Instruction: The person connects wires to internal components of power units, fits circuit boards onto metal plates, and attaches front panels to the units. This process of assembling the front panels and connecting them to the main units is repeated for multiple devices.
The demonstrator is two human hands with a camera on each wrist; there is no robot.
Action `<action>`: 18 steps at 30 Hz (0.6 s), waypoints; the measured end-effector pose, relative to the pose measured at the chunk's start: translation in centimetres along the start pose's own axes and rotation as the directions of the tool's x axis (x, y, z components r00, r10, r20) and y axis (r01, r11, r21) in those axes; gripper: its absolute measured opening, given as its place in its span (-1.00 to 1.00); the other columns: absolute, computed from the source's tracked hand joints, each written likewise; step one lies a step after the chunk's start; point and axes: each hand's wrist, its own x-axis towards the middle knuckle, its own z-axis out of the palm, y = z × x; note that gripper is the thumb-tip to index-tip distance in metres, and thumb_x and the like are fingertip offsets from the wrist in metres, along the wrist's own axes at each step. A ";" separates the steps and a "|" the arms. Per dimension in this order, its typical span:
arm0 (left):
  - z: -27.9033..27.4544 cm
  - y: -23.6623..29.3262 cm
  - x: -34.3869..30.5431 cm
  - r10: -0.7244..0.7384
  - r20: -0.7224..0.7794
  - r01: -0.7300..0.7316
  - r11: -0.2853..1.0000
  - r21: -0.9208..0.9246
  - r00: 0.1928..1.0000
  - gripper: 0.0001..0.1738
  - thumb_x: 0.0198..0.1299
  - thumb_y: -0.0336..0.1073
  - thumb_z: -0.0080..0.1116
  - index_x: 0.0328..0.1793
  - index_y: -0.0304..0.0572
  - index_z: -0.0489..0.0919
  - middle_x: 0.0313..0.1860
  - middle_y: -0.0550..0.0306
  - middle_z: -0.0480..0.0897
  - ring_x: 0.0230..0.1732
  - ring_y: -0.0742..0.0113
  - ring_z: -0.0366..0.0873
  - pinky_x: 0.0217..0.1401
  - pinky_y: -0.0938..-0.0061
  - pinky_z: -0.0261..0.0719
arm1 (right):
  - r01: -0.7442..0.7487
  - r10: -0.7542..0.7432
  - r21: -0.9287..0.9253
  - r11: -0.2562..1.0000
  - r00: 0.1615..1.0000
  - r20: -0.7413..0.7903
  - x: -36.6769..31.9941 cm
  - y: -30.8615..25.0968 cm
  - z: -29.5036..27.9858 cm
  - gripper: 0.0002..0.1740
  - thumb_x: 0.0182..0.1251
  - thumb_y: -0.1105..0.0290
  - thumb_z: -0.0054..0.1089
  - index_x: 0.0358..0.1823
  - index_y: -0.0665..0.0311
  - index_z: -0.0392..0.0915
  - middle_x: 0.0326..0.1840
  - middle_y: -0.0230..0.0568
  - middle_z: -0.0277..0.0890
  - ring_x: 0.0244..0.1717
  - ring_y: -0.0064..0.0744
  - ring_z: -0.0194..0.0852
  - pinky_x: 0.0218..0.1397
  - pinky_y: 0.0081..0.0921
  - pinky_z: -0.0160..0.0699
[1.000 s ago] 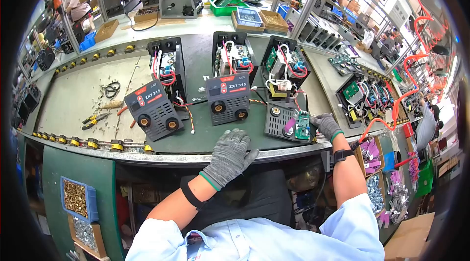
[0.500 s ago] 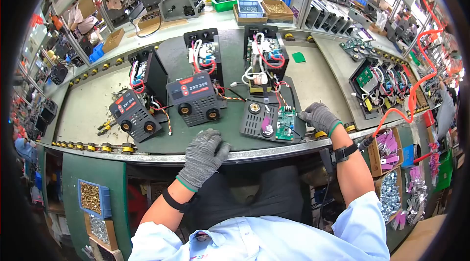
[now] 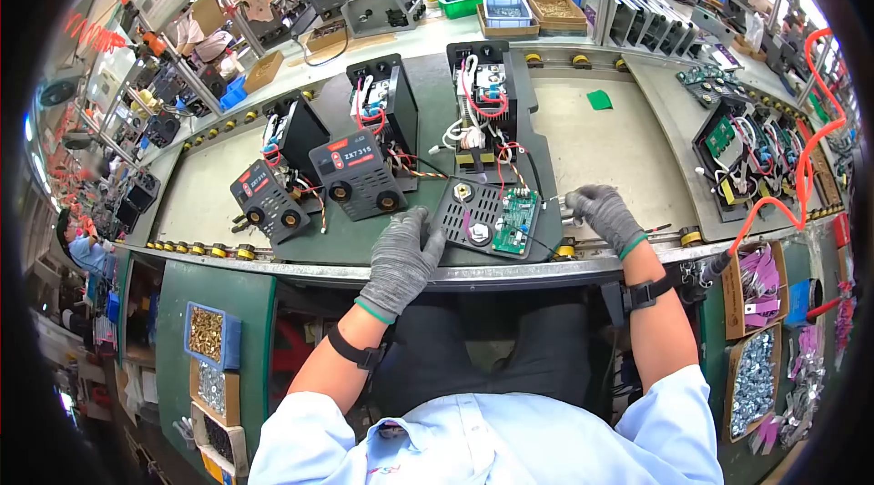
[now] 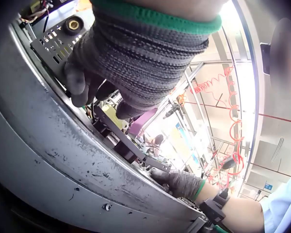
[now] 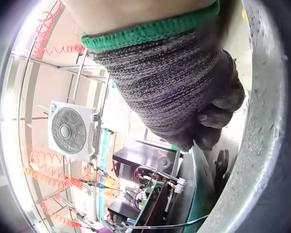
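Note:
My left hand (image 3: 401, 259), in a grey glove, has loosely bent fingers at the left edge of a vented front panel (image 3: 451, 212) lying flat, and holds nothing. This panel carries a green circuit board (image 3: 517, 219). At the right edge of the dark green base board (image 3: 537, 157), my right hand (image 3: 605, 219) has its fingers bent; in the right wrist view the gloved hand (image 5: 169, 87) meets the edge of the board (image 5: 196, 174) with its fingertips. Behind the panel an open unit (image 3: 482, 103) stands with red and white wires. Two ZX7 315 panels (image 3: 350, 166) lean at the left.
Yellow-black rollers (image 3: 246, 251) line the metal rail (image 3: 437, 274). More open units (image 3: 737, 153) stand on a board at the right. Bins of screws (image 3: 214, 335) and boxes of metal parts (image 3: 754, 380) lie at both sides. A red coiled hose (image 3: 810, 157) hangs at the right.
The base board with its units has moved left along the line, both hands moving with it. The right hand has stayed by the board's right edge. The view has also shifted.

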 end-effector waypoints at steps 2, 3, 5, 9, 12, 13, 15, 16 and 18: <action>-0.8 0.3 0.1 0.142 -0.083 -0.129 0.982 0.141 0.986 -0.58 0.26 -0.26 0.35 0.16 -0.36 0.61 -0.05 -0.15 0.71 -0.17 0.08 0.75 -0.03 0.27 0.70 | 0.021 -0.004 0.148 0.989 0.994 -0.113 -0.5 0.3 -0.1 -0.55 0.41 0.09 0.29 -0.05 0.41 0.73 -0.20 -0.15 0.76 -0.23 -0.37 0.65 -0.02 -0.40 0.61; -1.8 1.3 -0.2 0.101 -0.086 -0.094 0.992 0.080 0.991 -0.61 0.25 -0.28 0.35 0.12 -0.36 0.62 -0.08 -0.12 0.71 -0.23 0.13 0.73 -0.09 0.30 0.69 | 0.140 -0.110 0.193 0.971 0.981 -0.162 -1.1 0.1 0.0 -0.58 0.39 0.15 0.32 0.00 0.41 0.71 -0.22 -0.22 0.74 -0.24 -0.42 0.62 -0.05 -0.42 0.60; -2.6 2.6 -1.3 0.019 -0.034 -0.022 0.995 -0.094 0.999 -0.69 0.22 -0.33 0.36 0.02 -0.35 0.66 -0.19 -0.05 0.70 -0.37 0.24 0.64 -0.25 0.35 0.65 | 0.209 -0.174 0.224 0.952 0.970 -0.167 -2.7 -1.4 0.0 -0.61 0.33 0.30 0.36 0.11 0.35 0.67 -0.26 -0.25 0.68 -0.23 -0.37 0.59 -0.04 -0.38 0.60; -3.5 6.3 -2.8 0.204 0.065 -0.187 0.960 -0.208 0.977 -0.78 0.21 -0.34 0.36 -0.06 -0.25 0.69 -0.25 -0.04 0.70 -0.34 0.17 0.67 -0.27 0.32 0.64 | 0.384 -0.426 -0.225 0.895 0.887 -0.179 -1.7 -2.5 1.4 -0.64 0.28 0.31 0.36 0.08 0.24 0.70 -0.29 -0.10 0.62 -0.15 -0.15 0.61 -0.02 -0.27 0.62; -3.2 8.7 -1.3 0.323 0.045 -0.309 0.931 -0.196 0.945 -0.79 0.19 -0.34 0.35 -0.07 -0.21 0.70 -0.24 -0.07 0.69 -0.32 0.05 0.68 -0.24 0.26 0.65 | 0.327 -0.366 -0.310 0.893 0.928 -0.076 -0.3 -3.3 0.5 -0.65 0.27 0.24 0.40 -0.01 0.29 0.73 -0.31 -0.12 0.64 -0.20 -0.25 0.61 -0.03 -0.28 0.62; -3.4 9.9 -0.7 0.344 0.062 -0.326 0.923 -0.204 0.937 -0.80 0.18 -0.34 0.33 -0.07 -0.19 0.70 -0.25 -0.09 0.67 -0.29 -0.02 0.67 -0.21 0.20 0.65 | 0.331 -0.370 -0.311 0.891 0.926 -0.071 -0.9 -3.8 0.2 -0.65 0.27 0.24 0.40 -0.01 0.29 0.73 -0.31 -0.12 0.64 -0.20 -0.25 0.61 -0.03 -0.28 0.62; -2.4 11.8 1.1 0.405 0.058 -0.395 0.909 -0.131 0.913 -0.82 0.19 -0.35 0.32 -0.10 -0.19 0.69 -0.24 -0.07 0.66 -0.27 -0.01 0.68 -0.21 0.17 0.65 | 0.177 -0.174 -0.038 0.984 0.983 0.064 -3.0 -6.4 -0.9 -0.61 0.28 0.17 0.42 -0.06 0.37 0.74 -0.32 -0.13 0.67 -0.24 -0.35 0.58 -0.01 -0.32 0.61; -1.8 12.8 2.0 0.471 0.067 -0.468 0.882 -0.061 0.880 -0.85 0.20 -0.35 0.30 -0.12 -0.19 0.69 -0.24 -0.06 0.65 -0.24 -0.01 0.69 -0.21 0.15 0.65 | 0.179 -0.176 -0.041 0.983 0.982 0.065 -3.3 -6.7 -0.8 -0.61 0.28 0.17 0.42 -0.06 0.37 0.74 -0.32 -0.13 0.67 -0.24 -0.35 0.58 -0.01 -0.32 0.61; 0.3 14.2 4.2 0.465 0.123 -0.477 0.874 0.095 0.877 -0.87 0.20 -0.35 0.28 -0.14 -0.17 0.68 -0.21 -0.05 0.65 -0.22 -0.01 0.70 -0.20 0.14 0.67 | 0.199 -0.196 -0.012 0.980 0.976 0.095 -4.0 -7.0 -1.0 -0.57 0.29 0.17 0.41 -0.04 0.43 0.72 -0.32 -0.17 0.69 -0.26 -0.46 0.55 -0.04 -0.41 0.60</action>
